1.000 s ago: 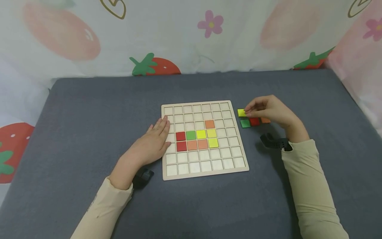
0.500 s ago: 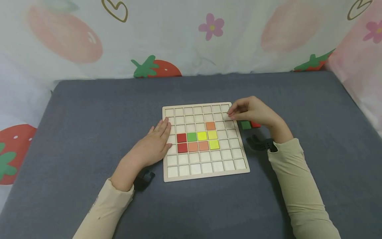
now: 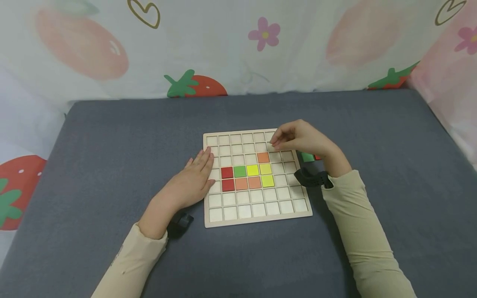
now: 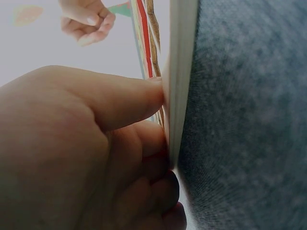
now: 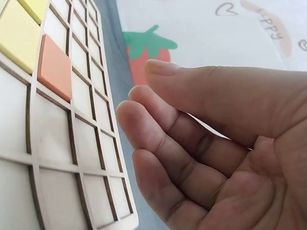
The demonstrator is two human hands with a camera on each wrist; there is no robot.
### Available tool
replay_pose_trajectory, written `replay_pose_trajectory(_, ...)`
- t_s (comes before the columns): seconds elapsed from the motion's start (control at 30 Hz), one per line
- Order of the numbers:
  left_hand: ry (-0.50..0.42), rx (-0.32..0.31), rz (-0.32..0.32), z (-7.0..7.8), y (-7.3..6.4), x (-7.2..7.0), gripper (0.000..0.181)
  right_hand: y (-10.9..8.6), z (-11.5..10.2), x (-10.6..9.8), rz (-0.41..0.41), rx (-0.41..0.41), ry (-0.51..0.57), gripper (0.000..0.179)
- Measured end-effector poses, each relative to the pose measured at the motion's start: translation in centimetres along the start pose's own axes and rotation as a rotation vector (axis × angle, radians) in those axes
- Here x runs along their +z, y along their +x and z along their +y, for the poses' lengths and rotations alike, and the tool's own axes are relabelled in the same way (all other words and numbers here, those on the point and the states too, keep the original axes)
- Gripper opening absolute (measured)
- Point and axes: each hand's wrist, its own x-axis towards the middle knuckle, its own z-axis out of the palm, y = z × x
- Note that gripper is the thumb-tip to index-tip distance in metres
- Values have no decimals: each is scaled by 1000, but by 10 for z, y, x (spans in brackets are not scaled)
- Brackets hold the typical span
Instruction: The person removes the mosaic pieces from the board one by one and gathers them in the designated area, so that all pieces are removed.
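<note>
A pale wooden grid board (image 3: pixel 258 221) lies on the table, several of its cells filled with coloured square tiles. Among these are a green tile (image 3: pixel 240 171), an orange tile (image 3: pixel 263 157) and a yellow tile (image 3: pixel 267 181). My left hand (image 3: pixel 190 180) rests on the board's left edge with its fingers stretched out; its thumb (image 4: pixel 129 98) touches the board in the left wrist view. Over the board's upper right cells hovers my right hand (image 3: pixel 299 138), fingers loosely bent. No tile shows at its fingertips (image 5: pixel 136 122) in the right wrist view.
Beyond the board's right edge lie a loose green tile (image 3: pixel 307 157) and a red tile (image 3: pixel 317 157), partly covered by the right hand and wrist. A grey cloth (image 3: pixel 123 136) covers the table. Behind it hangs a printed curtain (image 3: pixel 223 41).
My right hand has moved left from beside the loose tiles to over the board. The loose yellow and orange tiles seen earlier are now out of sight. The left hand stays put.
</note>
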Motion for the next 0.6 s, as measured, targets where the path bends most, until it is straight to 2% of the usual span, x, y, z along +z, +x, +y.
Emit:
replay_pose_trajectory(0.23,6,-6,-5,1,1,0,64,4,0,6,-29,25,46,15)
replay_pose_trajectory(0.6,1,-5,-6,1,1,0,65,8,4,12,-42,-3,19,13)
